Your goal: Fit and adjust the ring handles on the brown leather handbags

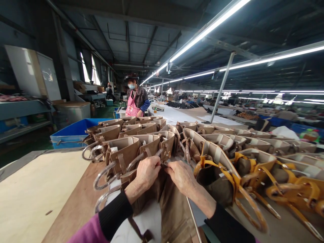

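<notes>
My left hand (pixel 146 172) is closed, its fingers pinched at the upper edge of a brown handbag (pixel 176 209). Close beside it, my right hand (pixel 184 178) pinches the same area with thumb and fingers. The small part between the fingertips is hidden. The bag's olive-brown fabric body hangs down toward me below both hands. Just beyond my hands stands a tan handbag (pixel 126 153) with a clear-wrapped handle (pixel 102 179). On the right, nearer my right hand, is a bag with yellow trim (pixel 215 182).
Rows of open-topped tan bags (pixel 227 138) crowd the table ahead and right. A blue bin (pixel 69 131) stands at the far left edge. A cream sheet (pixel 37 189) covers the table's left side. A person in a pink apron (pixel 134 103) stands beyond the bags.
</notes>
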Action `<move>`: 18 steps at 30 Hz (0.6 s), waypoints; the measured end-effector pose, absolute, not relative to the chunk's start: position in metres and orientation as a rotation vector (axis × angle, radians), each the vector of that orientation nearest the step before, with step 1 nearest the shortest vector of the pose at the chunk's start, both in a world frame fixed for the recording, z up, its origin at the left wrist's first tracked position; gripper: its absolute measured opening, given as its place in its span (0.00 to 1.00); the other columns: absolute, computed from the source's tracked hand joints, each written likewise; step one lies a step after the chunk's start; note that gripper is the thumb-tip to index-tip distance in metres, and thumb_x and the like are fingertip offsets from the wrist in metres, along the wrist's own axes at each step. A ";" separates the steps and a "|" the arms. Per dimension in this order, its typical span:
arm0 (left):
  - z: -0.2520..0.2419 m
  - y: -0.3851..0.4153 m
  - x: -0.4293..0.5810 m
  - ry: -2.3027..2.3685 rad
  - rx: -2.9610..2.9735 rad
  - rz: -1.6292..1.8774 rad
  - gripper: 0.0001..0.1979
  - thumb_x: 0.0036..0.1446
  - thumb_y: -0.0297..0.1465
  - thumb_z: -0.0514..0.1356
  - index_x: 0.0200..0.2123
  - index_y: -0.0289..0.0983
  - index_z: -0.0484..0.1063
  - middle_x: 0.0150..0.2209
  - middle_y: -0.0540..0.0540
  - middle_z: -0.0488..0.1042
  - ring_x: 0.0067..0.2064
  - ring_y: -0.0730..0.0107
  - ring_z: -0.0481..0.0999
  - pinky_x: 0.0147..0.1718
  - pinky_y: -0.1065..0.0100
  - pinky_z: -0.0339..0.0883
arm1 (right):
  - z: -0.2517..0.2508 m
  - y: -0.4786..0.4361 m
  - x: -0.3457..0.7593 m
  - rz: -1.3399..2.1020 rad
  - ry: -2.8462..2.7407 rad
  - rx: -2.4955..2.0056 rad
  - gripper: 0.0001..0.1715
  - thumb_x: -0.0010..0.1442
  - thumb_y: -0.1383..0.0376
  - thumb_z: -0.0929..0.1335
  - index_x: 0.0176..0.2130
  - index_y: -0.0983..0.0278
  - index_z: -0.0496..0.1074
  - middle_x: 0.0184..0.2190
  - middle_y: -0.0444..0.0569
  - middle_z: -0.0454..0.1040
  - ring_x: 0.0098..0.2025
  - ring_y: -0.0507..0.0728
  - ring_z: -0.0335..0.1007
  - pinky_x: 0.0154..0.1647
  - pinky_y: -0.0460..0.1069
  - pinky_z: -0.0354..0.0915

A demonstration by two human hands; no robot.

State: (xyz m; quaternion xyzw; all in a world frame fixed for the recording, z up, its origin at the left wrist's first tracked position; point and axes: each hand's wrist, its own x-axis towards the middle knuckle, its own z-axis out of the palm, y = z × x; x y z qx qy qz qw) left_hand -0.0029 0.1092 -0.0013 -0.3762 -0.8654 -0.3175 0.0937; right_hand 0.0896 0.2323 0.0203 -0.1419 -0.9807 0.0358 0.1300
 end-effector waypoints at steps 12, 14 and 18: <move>-0.001 0.114 -0.002 -2.607 -1.044 -0.924 0.04 0.46 0.26 0.54 0.28 0.39 0.63 0.25 0.53 0.70 0.29 0.71 0.68 0.28 0.71 0.50 | 0.022 0.228 0.086 0.145 -2.871 -0.448 0.11 0.62 0.63 0.63 0.35 0.61 0.75 0.33 0.53 0.77 0.38 0.61 0.73 0.33 0.49 0.58; -0.002 0.116 -0.002 -2.612 -1.027 -0.924 0.08 0.46 0.24 0.53 0.32 0.40 0.63 0.27 0.53 0.71 0.30 0.69 0.70 0.28 0.71 0.51 | 0.026 0.226 0.084 0.188 -2.878 -0.423 0.10 0.61 0.63 0.65 0.38 0.61 0.75 0.34 0.52 0.77 0.39 0.61 0.73 0.34 0.49 0.59; 0.003 0.113 -0.003 -2.626 -1.111 -0.971 0.14 0.45 0.22 0.53 0.37 0.40 0.62 0.30 0.52 0.73 0.34 0.67 0.72 0.31 0.71 0.56 | 0.033 0.225 0.079 0.316 -2.908 -0.296 0.10 0.59 0.64 0.66 0.41 0.58 0.75 0.37 0.48 0.78 0.42 0.57 0.72 0.37 0.46 0.59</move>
